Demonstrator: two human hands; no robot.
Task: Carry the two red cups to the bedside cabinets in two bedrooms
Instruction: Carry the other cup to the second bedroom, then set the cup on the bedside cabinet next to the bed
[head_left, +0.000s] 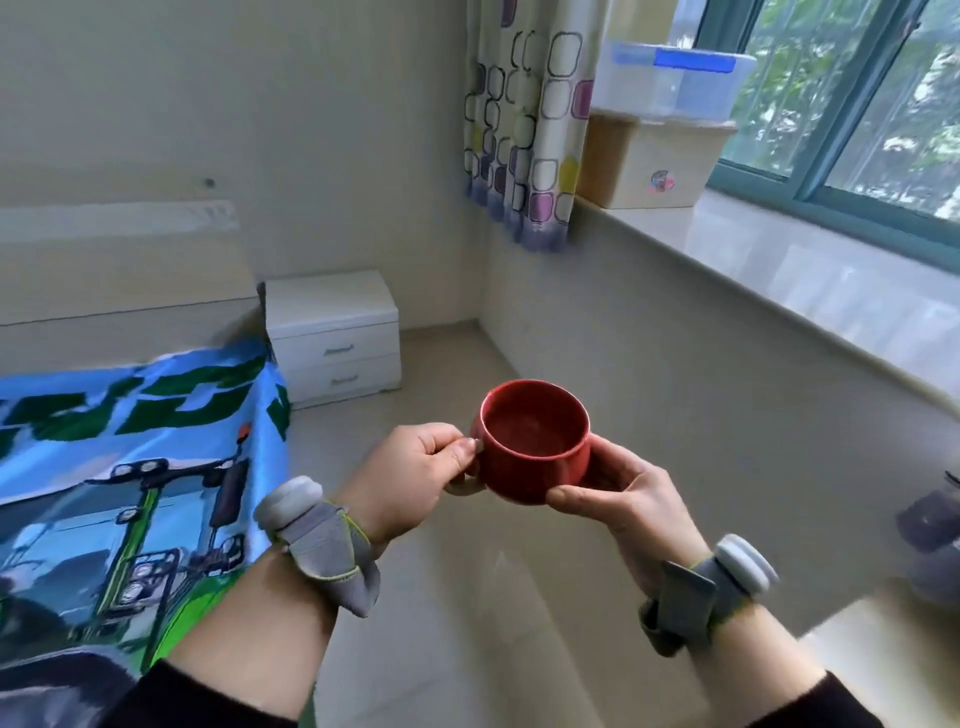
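One red cup (535, 452) is held upright in front of me, above the floor, and looks empty inside. My left hand (415, 473) pinches its handle on the left side. Cupped under and around the cup's right side is my right hand (618, 493). A white bedside cabinet (332, 332) with two drawers stands ahead in the corner beside the bed; its top is bare. No second red cup is in view.
A bed with a blue and green printed cover (119, 467) fills the left. A long window sill (779, 280) runs along the right with stacked storage boxes (654, 140) and a patterned curtain (524, 130). Bare floor lies between bed and sill. A dark object (930, 540) sits at the right edge.
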